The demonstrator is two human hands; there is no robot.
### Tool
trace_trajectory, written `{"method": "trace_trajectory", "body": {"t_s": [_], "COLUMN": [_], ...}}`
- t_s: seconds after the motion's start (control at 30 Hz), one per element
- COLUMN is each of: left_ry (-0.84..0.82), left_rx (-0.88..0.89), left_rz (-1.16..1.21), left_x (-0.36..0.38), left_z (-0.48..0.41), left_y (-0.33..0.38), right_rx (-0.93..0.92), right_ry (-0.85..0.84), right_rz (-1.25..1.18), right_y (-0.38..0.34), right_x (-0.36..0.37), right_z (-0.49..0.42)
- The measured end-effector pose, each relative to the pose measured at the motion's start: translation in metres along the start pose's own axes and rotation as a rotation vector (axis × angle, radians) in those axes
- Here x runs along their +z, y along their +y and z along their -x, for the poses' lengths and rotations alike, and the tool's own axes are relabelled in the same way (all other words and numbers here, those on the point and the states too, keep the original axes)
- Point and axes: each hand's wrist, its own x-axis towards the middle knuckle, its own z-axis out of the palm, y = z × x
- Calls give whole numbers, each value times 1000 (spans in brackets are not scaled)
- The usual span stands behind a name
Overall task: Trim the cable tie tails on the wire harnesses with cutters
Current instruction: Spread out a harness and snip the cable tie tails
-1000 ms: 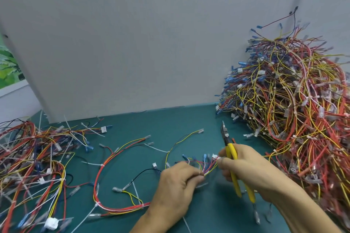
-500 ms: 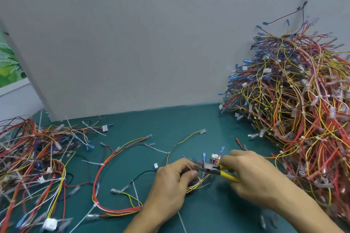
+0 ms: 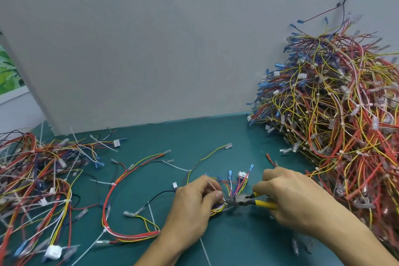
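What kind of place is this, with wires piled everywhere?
Probably a factory or workshop bench for wire harnesses: a tall heap of harnesses on the right, a smaller pile on the green mat, and yellow-handled cutters at a harness the left hand holds.

We list cutters (image 3: pixel 244 198) with glossy yellow plastic grips and a dull grey metal head, wire harness (image 3: pixel 138 234) in smooth plastic insulation with whitish plastic cable ties (image 3: pixel 176 166), a matt teal table (image 3: pixel 194 136), a matt grey panel (image 3: pixel 151 39).

Left hand (image 3: pixel 194 203) curled, pinching the harness (image 3: pixel 216 212). Right hand (image 3: pixel 289 196) grips the cutters (image 3: pixel 243 199), knuckles up. Hands close together, not touching.
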Motion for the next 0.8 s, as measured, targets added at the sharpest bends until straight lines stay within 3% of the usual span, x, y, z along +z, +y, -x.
{"method": "trace_trajectory", "body": {"t_s": [0.5, 0.8], "left_ry": [0, -9], "left_rx": [5, 13], "left_rz": [-8, -5], "left_x": [1, 2], "left_z": [0, 0], "left_y": [-1, 0], "right_rx": [-63, -49], "right_ry": [19, -87], "right_rz": [-37, -166], "right_y": [6, 9], "right_x": [5, 4], "right_z": [-2, -2]}}
